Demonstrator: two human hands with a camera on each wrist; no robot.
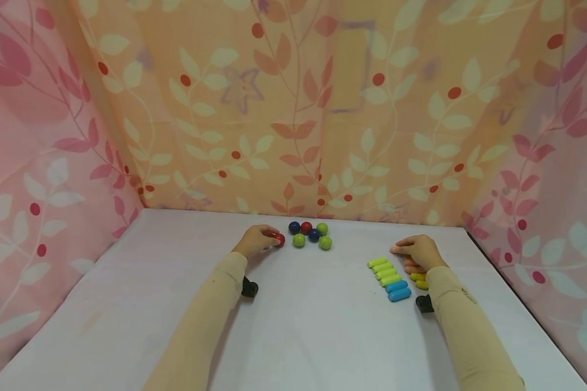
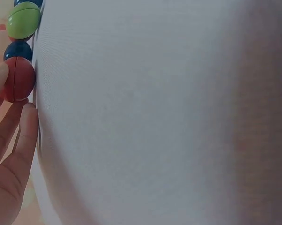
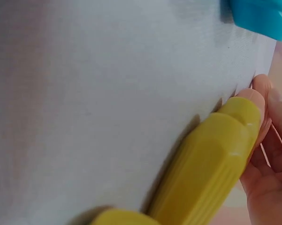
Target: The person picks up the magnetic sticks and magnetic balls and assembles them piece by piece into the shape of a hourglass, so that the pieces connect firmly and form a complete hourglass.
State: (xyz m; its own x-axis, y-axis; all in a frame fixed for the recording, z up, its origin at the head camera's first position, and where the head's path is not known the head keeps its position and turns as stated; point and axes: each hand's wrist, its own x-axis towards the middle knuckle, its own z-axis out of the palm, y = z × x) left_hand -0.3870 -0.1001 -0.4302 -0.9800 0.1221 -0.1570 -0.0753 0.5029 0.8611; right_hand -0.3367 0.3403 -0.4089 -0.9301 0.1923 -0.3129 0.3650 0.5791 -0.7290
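In the head view my left hand (image 1: 258, 240) pinches a red ball (image 1: 280, 239) between thumb and fingers, at the table's far side. The ball's seam shows in the left wrist view. Beside it sits a cluster with a blue ball (image 1: 294, 228), a red ball (image 1: 306, 228) and a green ball (image 1: 325, 243). My right hand (image 1: 419, 253) is at the far right, thumb and index fingertips together on what looks like a peach-coloured mini highlighter (image 3: 262, 84), mostly hidden by the fingers. Yellow mini highlighters (image 3: 201, 164) lie below this hand.
A slanted row of green mini highlighters (image 1: 385, 273) and blue mini highlighters (image 1: 399, 294) lies left of my right hand. The white table (image 1: 313, 326) ends at a patterned curtain (image 1: 293, 108) behind and at both sides. Black wrist mounts (image 1: 249, 288) hang under the sleeves.
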